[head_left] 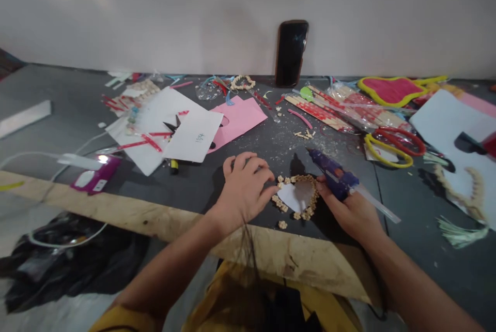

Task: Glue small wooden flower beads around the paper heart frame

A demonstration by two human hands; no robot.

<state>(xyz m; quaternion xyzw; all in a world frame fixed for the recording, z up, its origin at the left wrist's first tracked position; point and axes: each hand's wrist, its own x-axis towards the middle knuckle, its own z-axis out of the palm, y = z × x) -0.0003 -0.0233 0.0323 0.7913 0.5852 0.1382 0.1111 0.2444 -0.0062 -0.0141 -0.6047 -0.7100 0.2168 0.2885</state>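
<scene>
My right hand (357, 214) is wrapped round a dark blue hot glue gun (334, 170), a clear glue stick poking out of its back end. The nozzle points up and left. Below it, a heart-like ring of small wooden flower-shaped pieces (310, 208) lies around a piece of white paper (296, 196); a gap shows in the ring's lower left. My left hand (248, 184) rests at the ring's left side, fingers bent and apart, thumb tip close to or touching the pieces. One loose flower piece (282, 225) lies below the ring.
A phone (291, 53) leans on the wall. White sheets (196, 133), pink paper (244, 117) and pliers (173, 125) lie left. Red-and-yellow-handled scissors (387, 150) and wrapped sticks (321, 109) are right. A purple power adapter (96, 177) with cables sits near the front edge.
</scene>
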